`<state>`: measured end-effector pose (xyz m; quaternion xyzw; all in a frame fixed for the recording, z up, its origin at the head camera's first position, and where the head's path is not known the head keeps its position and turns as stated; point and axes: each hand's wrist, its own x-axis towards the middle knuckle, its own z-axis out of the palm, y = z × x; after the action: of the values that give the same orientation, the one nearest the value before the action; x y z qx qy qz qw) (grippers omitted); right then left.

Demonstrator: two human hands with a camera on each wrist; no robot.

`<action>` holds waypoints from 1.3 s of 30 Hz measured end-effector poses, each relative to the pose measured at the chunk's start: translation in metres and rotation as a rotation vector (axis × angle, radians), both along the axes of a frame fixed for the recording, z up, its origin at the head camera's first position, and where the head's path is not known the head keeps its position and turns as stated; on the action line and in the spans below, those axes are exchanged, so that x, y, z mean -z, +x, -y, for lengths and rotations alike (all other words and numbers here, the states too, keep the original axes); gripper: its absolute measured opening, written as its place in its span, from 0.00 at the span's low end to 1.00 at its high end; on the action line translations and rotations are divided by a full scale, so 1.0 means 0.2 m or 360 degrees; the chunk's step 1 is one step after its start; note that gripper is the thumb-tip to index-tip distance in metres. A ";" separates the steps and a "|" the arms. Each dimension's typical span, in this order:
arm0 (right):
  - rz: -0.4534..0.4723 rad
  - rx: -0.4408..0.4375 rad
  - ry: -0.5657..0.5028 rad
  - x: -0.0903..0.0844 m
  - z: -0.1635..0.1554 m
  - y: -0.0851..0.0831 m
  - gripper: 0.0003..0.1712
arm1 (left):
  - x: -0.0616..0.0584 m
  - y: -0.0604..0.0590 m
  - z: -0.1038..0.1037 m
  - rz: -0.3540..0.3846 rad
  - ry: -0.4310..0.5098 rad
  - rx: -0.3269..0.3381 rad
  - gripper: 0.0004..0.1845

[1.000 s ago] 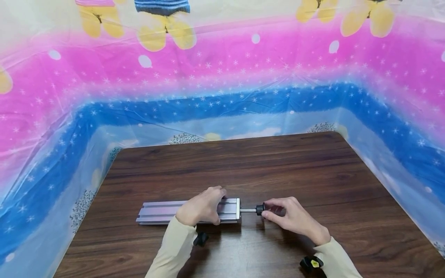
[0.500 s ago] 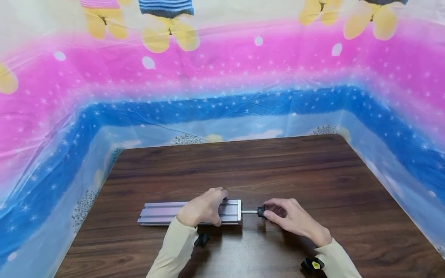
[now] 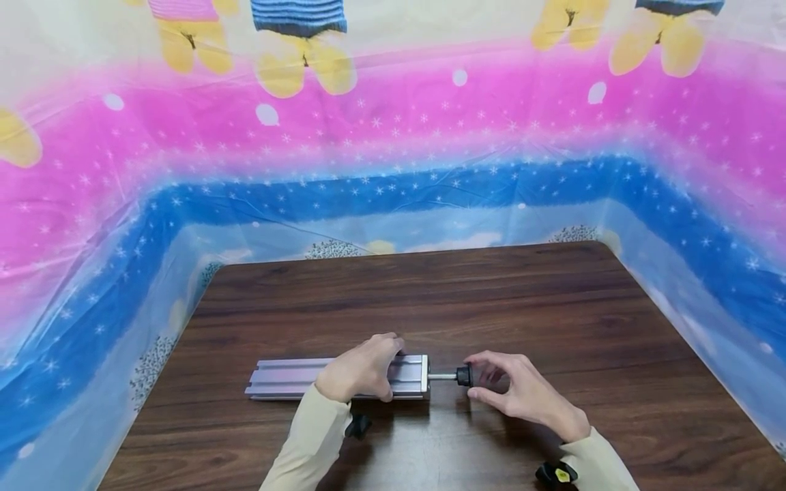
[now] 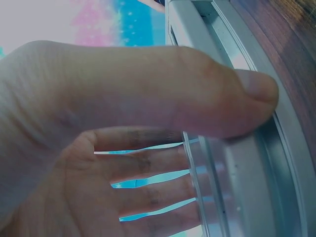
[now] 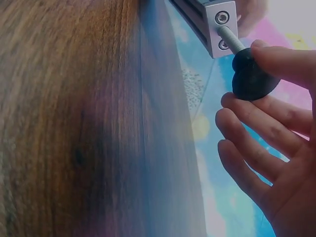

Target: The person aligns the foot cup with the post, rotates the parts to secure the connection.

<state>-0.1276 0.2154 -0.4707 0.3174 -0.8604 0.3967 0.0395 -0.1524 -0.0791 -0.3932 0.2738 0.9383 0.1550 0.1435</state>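
While your left hand (image 3: 359,372) clamps the aluminium rail (image 3: 288,378) lying flat on the table (image 3: 552,307), fingers curled over it and thumb pressed along its near side, it may skid if that grip eases. Your right hand (image 3: 522,395) pinches the black knob (image 3: 464,375) at the rail's end; sideways force could bend its thin rod (image 3: 441,376).

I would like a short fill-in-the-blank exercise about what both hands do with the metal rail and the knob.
1. The left hand holds the ____ rail.
2. The right hand pinches a ____ knob.
3. The knob sits on a screw going into the rail's ____ end.
4. The rail lies on a ____ table.

Missing words: metal; black; right; wooden
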 end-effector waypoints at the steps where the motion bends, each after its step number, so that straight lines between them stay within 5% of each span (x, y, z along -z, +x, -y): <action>1: 0.0010 0.0002 0.0010 0.00 0.00 0.00 0.23 | 0.00 0.00 0.00 -0.0010 0.0005 0.0008 0.31; 15: 0.0099 0.0061 0.0060 0.01 0.00 -0.01 0.11 | 0.00 0.00 -0.01 0.0041 -0.0010 0.0003 0.32; 26: 0.0116 0.0017 0.0047 0.03 0.00 -0.02 0.20 | 0.00 0.00 -0.01 0.0060 -0.0011 -0.0001 0.32; 31: 0.0109 0.0049 0.0036 0.02 -0.01 -0.01 0.10 | 0.00 0.01 -0.01 0.0070 -0.0003 0.0006 0.31; 36: 0.0033 0.0037 -0.0056 0.01 0.00 0.01 0.29 | -0.01 0.01 -0.01 0.0089 0.0007 -0.0005 0.32; 39: -0.0031 0.0022 -0.0081 0.01 0.00 0.02 0.31 | 0.00 0.01 0.00 0.0072 0.0017 0.0009 0.32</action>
<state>-0.1233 0.2148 -0.4732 0.3142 -0.8517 0.4152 0.0587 -0.1508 -0.0791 -0.3923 0.2735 0.9333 0.1657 0.1635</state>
